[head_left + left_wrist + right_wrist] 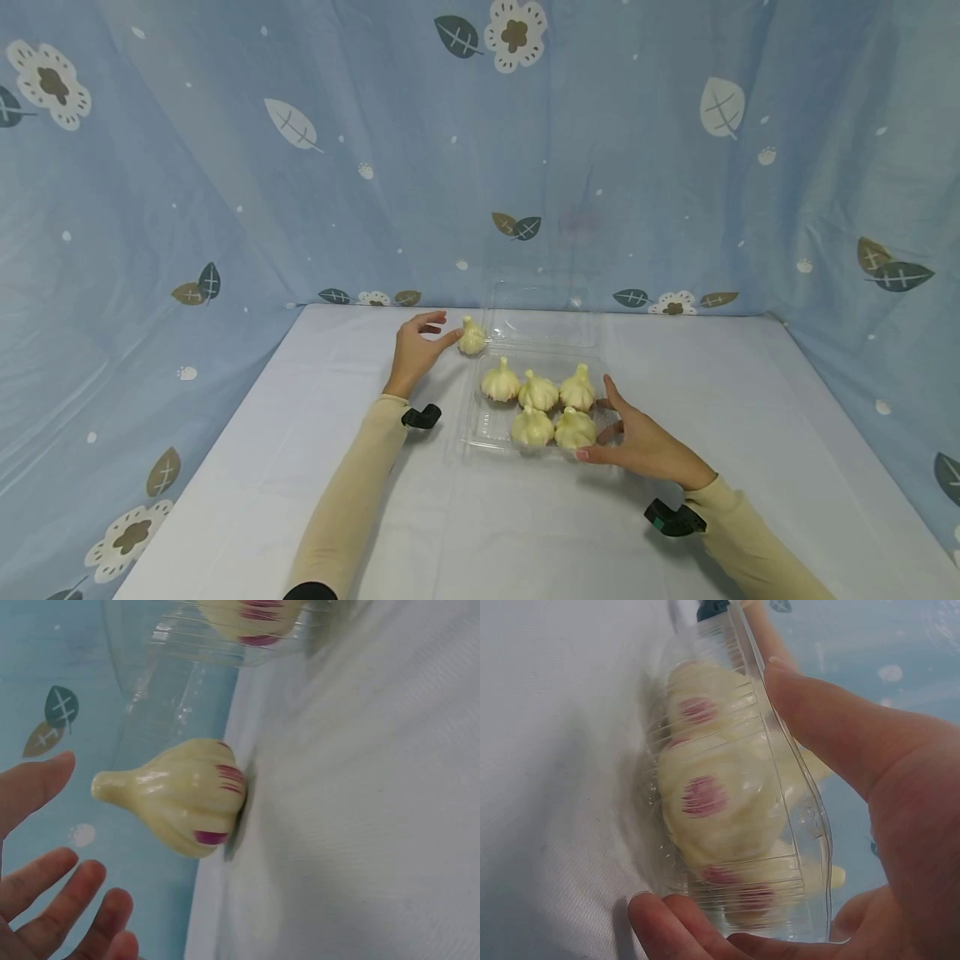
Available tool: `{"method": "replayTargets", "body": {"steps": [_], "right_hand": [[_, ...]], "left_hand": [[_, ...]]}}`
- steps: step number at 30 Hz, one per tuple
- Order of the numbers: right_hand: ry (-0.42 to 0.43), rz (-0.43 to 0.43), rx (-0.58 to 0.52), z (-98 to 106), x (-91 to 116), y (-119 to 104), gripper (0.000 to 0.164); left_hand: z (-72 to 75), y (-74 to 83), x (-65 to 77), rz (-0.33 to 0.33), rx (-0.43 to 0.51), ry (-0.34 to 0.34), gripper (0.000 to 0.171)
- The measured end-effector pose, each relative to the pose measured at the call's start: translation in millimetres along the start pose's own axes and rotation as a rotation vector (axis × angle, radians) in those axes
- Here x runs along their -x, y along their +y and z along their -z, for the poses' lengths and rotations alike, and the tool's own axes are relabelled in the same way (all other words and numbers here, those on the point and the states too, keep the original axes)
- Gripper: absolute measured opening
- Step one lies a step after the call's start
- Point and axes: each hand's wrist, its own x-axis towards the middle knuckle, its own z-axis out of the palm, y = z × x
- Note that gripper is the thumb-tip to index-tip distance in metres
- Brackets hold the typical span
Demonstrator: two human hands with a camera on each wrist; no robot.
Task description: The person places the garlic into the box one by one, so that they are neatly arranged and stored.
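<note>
A clear plastic clamshell box stands on the table with its lid raised at the back. Inside are several cream garlic bulbs, stems up, with purple streaks that show in the wrist views. My right hand grips the box's right end, thumb at the front rim and fingers along the side. One more garlic bulb sits upright on the table, outside the box by its back left corner. My left hand is beside this bulb, fingers spread and apart from it in the left wrist view.
A white cloth covers the table. Behind it hangs a blue curtain printed with leaves and flowers, close to the box's raised lid. Each wrist wears a small black camera mount.
</note>
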Motion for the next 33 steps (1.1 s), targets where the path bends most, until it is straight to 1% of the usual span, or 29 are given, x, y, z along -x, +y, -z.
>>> {"method": "replayTargets", "body": {"steps": [4,8,21,30,33], "right_hand": [[-0.004,0.005,-0.01,0,0,0,0.13],[-0.004,0.01,-0.013,0,-1,1,0.13],[-0.002,0.014,0.0,1,0,1,0.13],[-0.006,0.003,0.005,2,0,0,0.13],[-0.006,0.006,0.007,2,1,0,0.129]], "left_hand": [[-2.5,-0.8,0.9,0.03,-0.019,-0.019,0.058],[-5.3,-1.3,1.1,0.056,-0.017,-0.033,0.058],[-11.8,-4.1,1.0,0.096,-0.068,-0.064,0.059],[-16.3,-7.1,1.3,0.107,-0.074,-0.092,0.059],[-18.3,-6.2,1.4,0.096,-0.089,-0.091,0.058]]}}
